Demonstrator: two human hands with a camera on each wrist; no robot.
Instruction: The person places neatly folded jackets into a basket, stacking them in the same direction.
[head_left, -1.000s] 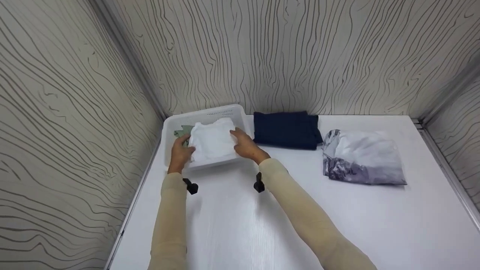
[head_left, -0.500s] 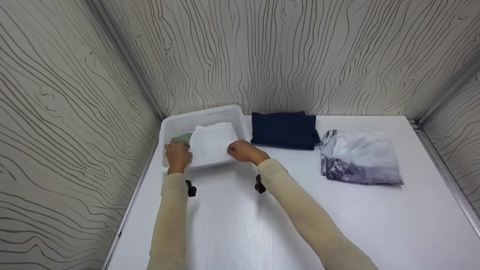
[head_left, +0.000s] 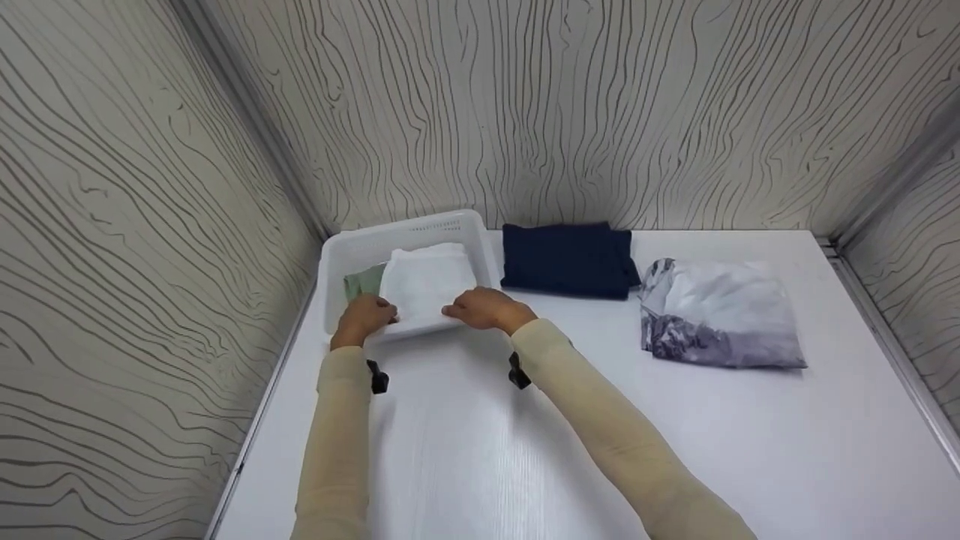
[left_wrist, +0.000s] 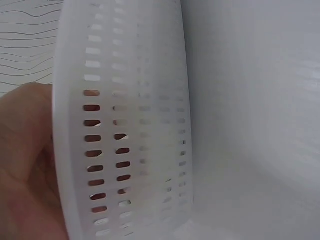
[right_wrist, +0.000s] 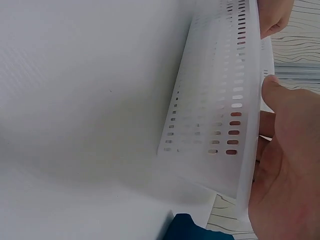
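A folded white garment (head_left: 427, 281) lies in a white plastic basket (head_left: 480, 240) at the back left of the table. My left hand (head_left: 364, 316) pinches the garment's near left corner inside the basket's front wall. At the near right corner my right hand (head_left: 486, 307) pinches it with curled fingers. Beside the garment, under its left edge, shows a folded green cloth (head_left: 365, 280). In the left wrist view the slotted basket wall (left_wrist: 145, 100) hides most of the fingers. The right wrist view has the thumb (right_wrist: 272, 92) just over the basket rim.
A folded navy blue garment (head_left: 566, 261) lies right of the basket, close to the back wall. Further right is a folded white and grey patterned garment (head_left: 724, 315). Wood-grain panels (head_left: 480, 112) enclose the white table (head_left: 600, 450) at the back and sides.
The white garment has sunk lower and flatter in the basket. My left hand passed over the green cloth, then came back to the near corner; my right hand slid from its right edge toward the front.
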